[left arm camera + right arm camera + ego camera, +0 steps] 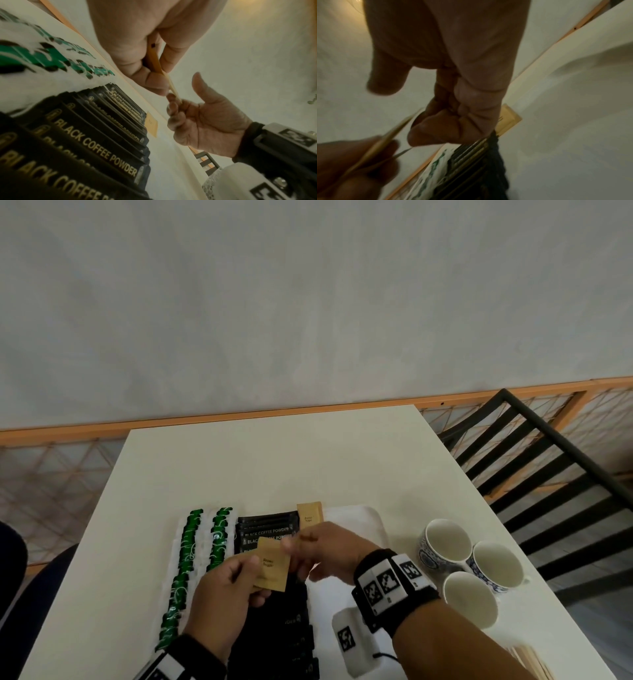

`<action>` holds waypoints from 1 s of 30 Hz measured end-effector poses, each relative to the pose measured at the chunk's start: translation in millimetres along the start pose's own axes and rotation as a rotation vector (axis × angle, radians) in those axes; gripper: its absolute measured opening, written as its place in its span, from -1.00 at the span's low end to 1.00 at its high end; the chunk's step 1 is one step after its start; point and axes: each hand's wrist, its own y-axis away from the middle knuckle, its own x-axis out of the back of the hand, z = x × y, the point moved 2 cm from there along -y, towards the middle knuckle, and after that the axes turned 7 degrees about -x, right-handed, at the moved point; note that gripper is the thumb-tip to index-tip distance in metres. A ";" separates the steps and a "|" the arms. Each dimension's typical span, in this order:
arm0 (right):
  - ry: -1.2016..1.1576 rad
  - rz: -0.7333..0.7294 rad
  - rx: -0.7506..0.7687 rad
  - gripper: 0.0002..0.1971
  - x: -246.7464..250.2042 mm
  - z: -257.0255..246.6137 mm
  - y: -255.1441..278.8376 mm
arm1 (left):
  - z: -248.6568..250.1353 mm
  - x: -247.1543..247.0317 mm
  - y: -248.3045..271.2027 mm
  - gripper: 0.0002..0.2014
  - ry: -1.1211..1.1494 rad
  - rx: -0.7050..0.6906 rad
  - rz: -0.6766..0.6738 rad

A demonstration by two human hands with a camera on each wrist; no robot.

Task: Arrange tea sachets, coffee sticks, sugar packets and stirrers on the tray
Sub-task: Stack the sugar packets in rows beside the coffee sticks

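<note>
My left hand (251, 570) pinches brown sugar packets (270, 568) above the black coffee sticks (267, 530); the right wrist view shows two thin edges (385, 142). My right hand (298, 547) meets them from the right. Its curled fingers (173, 108) touch the packets' edge (171, 86), and its thumb (197, 81) stands apart. One more sugar packet (309, 517) lies on the white tray (363, 518) beside the coffee row. Two columns of green-and-white tea sachets (202, 546) fill the tray's left side.
Three empty cups (445, 542) stand to the right of the tray. Wooden stirrers (534, 662) lie at the table's near right corner. A black chair (548, 460) stands past the table's right edge.
</note>
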 end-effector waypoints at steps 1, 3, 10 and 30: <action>0.023 -0.029 0.031 -0.80 -5.4 2.5 1.8 | 0.5 -3.2 0.3 -0.83 -0.015 -0.016 -0.011; 0.047 0.004 0.080 -0.88 -8.8 8.0 -0.4 | 1.7 -8.6 2.1 -0.83 -0.033 -0.028 -0.034; 0.583 0.521 -0.036 -0.81 41.9 18.3 -27.3 | -5.8 -1.9 0.7 -0.73 -0.050 0.023 -0.068; 0.673 0.613 -0.226 -0.61 45.8 0.4 -51.6 | -16.8 8.1 3.1 -0.71 -0.004 0.030 -0.116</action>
